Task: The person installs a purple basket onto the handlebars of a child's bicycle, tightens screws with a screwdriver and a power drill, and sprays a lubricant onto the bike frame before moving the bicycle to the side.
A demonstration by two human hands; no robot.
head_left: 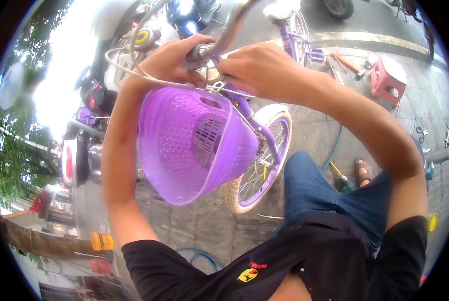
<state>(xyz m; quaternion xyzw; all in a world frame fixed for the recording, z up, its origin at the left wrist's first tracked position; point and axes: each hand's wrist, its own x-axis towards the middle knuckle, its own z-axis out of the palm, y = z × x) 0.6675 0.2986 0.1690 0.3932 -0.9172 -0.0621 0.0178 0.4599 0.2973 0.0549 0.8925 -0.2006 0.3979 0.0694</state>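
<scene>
A small purple bicycle stands in front of me, its front wheel (233,193) with a cream tyre turned my way. The purple plastic basket (176,173) hangs at its front, with its wide opening facing me. My left hand (170,61) is wrapped round the handlebar stem (200,52), just above the basket rim. On the other side of the stem, my right hand (252,66) has its fingers curled in close against the metal; what they pinch is hidden. Pale cables (115,61) loop out past my left wrist. The curved handlebar (233,27) rises between my hands.
At the right stand a pink stool (380,83) with a white top and a hammer (354,69) on the paving. Scissors (421,133), a green hose (335,145) and a screwdriver (339,171) lie nearer. Parked scooters (74,163) and a tree trunk (49,240) are at the left.
</scene>
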